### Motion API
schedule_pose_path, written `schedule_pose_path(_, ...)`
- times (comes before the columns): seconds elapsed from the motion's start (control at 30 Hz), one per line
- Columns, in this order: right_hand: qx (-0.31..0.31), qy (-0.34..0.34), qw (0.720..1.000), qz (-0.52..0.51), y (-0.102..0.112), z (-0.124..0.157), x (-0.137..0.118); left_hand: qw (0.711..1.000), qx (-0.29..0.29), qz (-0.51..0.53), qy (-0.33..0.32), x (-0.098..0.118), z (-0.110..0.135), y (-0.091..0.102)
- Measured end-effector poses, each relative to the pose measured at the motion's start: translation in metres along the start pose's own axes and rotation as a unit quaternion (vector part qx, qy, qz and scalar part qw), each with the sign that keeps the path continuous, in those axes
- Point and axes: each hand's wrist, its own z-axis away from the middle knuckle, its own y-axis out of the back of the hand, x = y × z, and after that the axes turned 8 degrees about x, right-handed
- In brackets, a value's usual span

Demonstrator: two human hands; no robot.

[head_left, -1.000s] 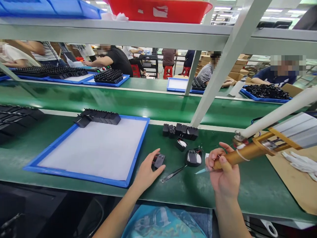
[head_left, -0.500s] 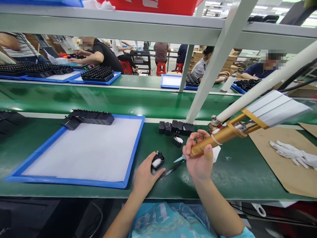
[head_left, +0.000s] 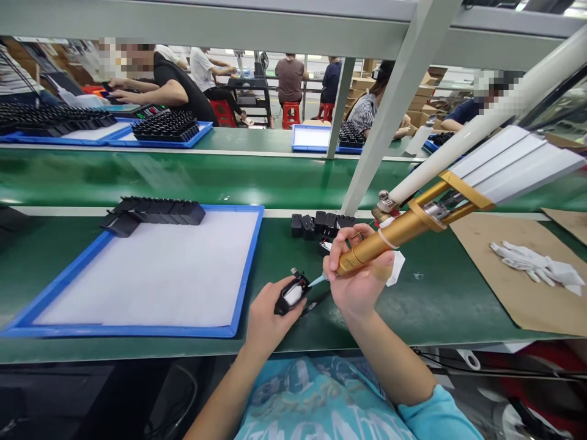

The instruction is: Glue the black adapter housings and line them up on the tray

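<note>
My left hand (head_left: 268,321) is closed around a small black plastic housing (head_left: 292,296), its open side up, with a white part and fine wires inside. A gold dispensing gun (head_left: 383,243) on a white arm is gripped in my right hand (head_left: 355,278). Its pale blue nozzle (head_left: 318,280) points left, the tip at the housing's right edge; whether it touches I cannot tell. Partly under my hands lies a pair of dark tweezers (head_left: 316,302). Beyond my right hand sits another open housing (head_left: 324,246), partly hidden, near several closed black housings (head_left: 306,226).
At left lies a blue-rimmed tray (head_left: 250,256) with white lining and a row of black housings (head_left: 169,211) along its back. White gloves (head_left: 534,263) rest on brown cardboard (head_left: 495,269) at right. A slanted grey post (head_left: 389,116) rises behind the bench. Several people work beyond.
The dispensing gun has moved left and slightly up, bringing its nozzle to the housing. My left hand has taken the housing in a firmer hold and tilted it. The camera view has shifted.
</note>
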Motion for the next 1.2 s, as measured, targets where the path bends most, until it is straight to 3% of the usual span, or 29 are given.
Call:
schedule_pose_path(0.53, -0.005, 0.01, 0.999, -0.033, 0.0, 0.001, 0.001, 0.999, 0.011, -0.017, -0.033, 0.008, 0.0, 0.001)
schedule_pose_path(0.93, -0.011, 0.01, 0.999, -0.032, -0.007, 0.006, 0.001, 0.998, -0.011, 0.019, 0.056, 0.005, 0.001, -0.008)
schedule_pose_path(1.2, -0.029, 0.004, 0.998, -0.047, -0.018, 0.011, 0.004, 0.997, 0.029, 0.066, 0.018, 0.017, -0.005, -0.016)
